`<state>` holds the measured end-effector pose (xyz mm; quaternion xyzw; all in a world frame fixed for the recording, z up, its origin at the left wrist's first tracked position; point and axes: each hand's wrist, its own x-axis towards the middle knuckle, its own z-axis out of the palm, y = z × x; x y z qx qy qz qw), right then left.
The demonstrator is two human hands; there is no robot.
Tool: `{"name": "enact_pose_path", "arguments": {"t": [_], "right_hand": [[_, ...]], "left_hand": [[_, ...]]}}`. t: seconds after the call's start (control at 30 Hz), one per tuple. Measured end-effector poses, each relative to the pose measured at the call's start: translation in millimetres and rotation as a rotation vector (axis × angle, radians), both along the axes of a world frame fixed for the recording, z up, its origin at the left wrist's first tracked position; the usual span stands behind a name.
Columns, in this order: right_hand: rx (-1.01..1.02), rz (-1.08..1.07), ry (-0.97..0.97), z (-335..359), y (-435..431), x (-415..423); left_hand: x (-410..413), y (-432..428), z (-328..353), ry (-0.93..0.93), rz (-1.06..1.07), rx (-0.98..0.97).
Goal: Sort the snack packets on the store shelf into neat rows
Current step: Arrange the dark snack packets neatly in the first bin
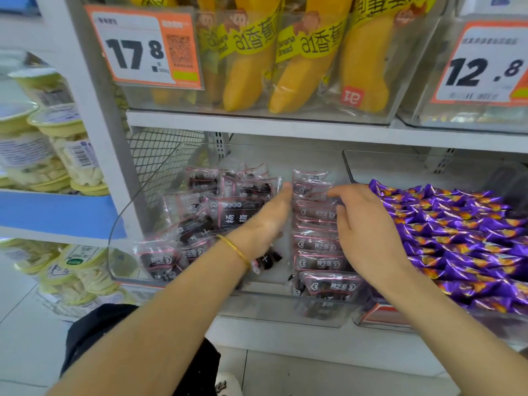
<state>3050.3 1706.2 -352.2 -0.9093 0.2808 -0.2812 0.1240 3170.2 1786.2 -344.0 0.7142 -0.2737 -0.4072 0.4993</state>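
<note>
Head view: two bare forearms reach into the lower store shelf.
Task thing: clear plastic snack packets with pink edges and dark contents, lying in a clear plastic bin (265, 307) on that shelf.
Done so far: one neat row (317, 244) of overlapping packets runs front to back along the bin's right side.
Left to do: a jumbled pile (205, 218) of the same packets fills the bin's left half, tilted every way. By my judgement, the job is under halfway.
Left hand (268, 218): fingers straight and pressed together, the hand's edge set against the row's left side like a guide.
Right hand (368, 224): fingers bent over the row's right edge, thumb stretched across the top. I cannot tell whether they pinch a packet.
Neighbouring bin (400, 167): clear plastic, heaped with shiny purple foil sweets (457, 238) just beside the row.
Upper bin (405, 90): clear plastic, holding upright yellow banana-bread packets (251, 67), with an orange-framed price card (137, 50) in front.
</note>
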Motion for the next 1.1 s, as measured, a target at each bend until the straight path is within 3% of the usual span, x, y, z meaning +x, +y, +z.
{"name": "enact_pose_path", "arguments": {"t": [0.1,0.2,0.37,0.47,0.53,0.67,0.83,1.1], "right_hand": [[-0.075,0.105,0.013,20.4,17.8,22.0],[0.107,0.337,0.227,20.2,36.7,70.3],[0.086,0.521,0.648,-3.2,52.7,125.9],[0.064,0.497,0.738,-4.2,51.7,131.9],[0.186,0.507,0.692,0.4,47.5,128.5],[0.359,0.522,0.437,2.4,52.3,119.2],[0.567,0.561,0.448,-3.3,61.0,117.4],[0.441,0.541,0.469,5.6,42.3,97.4]], "left_hand": [[36.6,43.0,17.6,-0.57,-0.002,0.013],[68.7,93.8,35.4,-0.797,-0.064,0.097],[97.0,148.3,40.8,-0.791,-0.317,0.481],[102.0,159.8,38.3,-0.793,-0.421,0.625],[100.5,158.2,34.7,-0.884,-0.449,0.652],[95.7,152.2,21.8,-0.869,-0.429,0.514],[85.2,144.3,10.9,-0.845,-0.38,0.455],[66.8,124.6,4.4,-0.67,-0.248,0.194]]}}
